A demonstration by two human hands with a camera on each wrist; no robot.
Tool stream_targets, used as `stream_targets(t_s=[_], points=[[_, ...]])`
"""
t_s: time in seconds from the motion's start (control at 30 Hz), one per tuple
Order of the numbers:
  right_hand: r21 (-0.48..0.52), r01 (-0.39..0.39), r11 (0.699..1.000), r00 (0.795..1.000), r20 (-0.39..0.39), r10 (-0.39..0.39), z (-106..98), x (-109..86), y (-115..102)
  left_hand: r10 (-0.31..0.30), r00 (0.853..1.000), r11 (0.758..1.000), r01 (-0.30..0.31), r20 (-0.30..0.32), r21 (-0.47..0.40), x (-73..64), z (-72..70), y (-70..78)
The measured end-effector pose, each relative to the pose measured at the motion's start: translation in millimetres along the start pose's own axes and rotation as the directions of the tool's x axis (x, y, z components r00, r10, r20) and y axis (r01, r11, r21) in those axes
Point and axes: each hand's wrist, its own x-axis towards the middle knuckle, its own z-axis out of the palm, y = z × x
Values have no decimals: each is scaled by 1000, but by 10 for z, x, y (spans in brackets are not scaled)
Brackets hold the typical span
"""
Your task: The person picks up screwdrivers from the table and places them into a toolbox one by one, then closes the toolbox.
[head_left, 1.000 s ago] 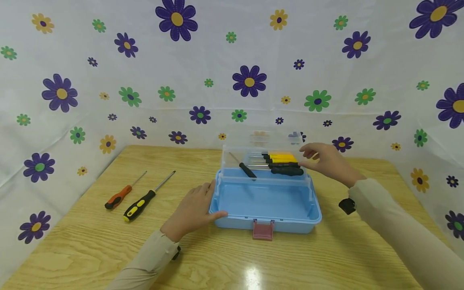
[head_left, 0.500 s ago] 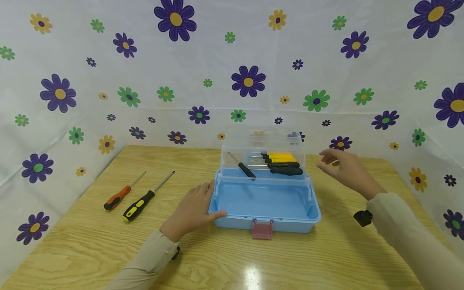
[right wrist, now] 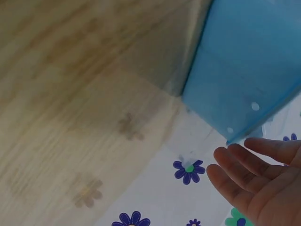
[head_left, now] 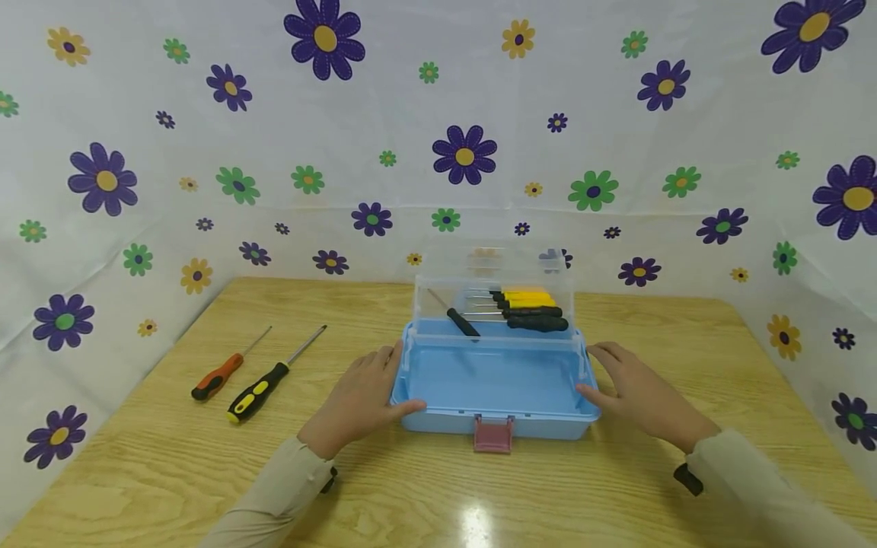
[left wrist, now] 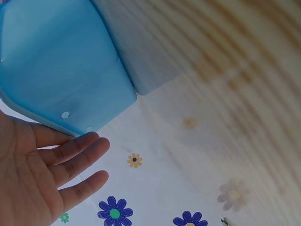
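Note:
A light blue plastic toolbox [head_left: 493,426] with a pink latch [head_left: 493,434] stands on the table, its raised clear plastic part [head_left: 445,293] at the back. Several screwdrivers [head_left: 537,323] with black or yellow handles show at that clear part; whether they lie in it or behind it, I cannot tell. My left hand [head_left: 359,399] rests against the box's left side, thumb along the front rim, fingers extended. On the opposite side my right hand [head_left: 640,392] is at the right rim, thumb by the edge. Both wrist views show loosely extended fingers beside the blue wall [left wrist: 61,70].
Left of the box, an orange-and-black screwdriver [head_left: 218,377] and a larger black-and-yellow screwdriver [head_left: 259,392] lie on the wooden table [head_left: 438,495]. A white cloth with printed flowers [head_left: 384,99] hangs behind and around the table.
My right hand withdrew rightward from the screwdrivers at the back, then came down and forward to the box's right rim. My left hand stays at the left side.

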Motion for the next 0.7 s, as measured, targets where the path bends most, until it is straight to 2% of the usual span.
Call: stream_targets(t_s=[0.43, 0.7], points=[[-185, 55, 981, 996, -62, -67, 231, -77, -50, 3, 1000, 1000, -3, 25, 23, 19, -26, 1], [-348, 71, 935, 987, -113, -117, 235, -70, -79, -11, 995, 998, 5, 98, 55, 77, -127, -32]])
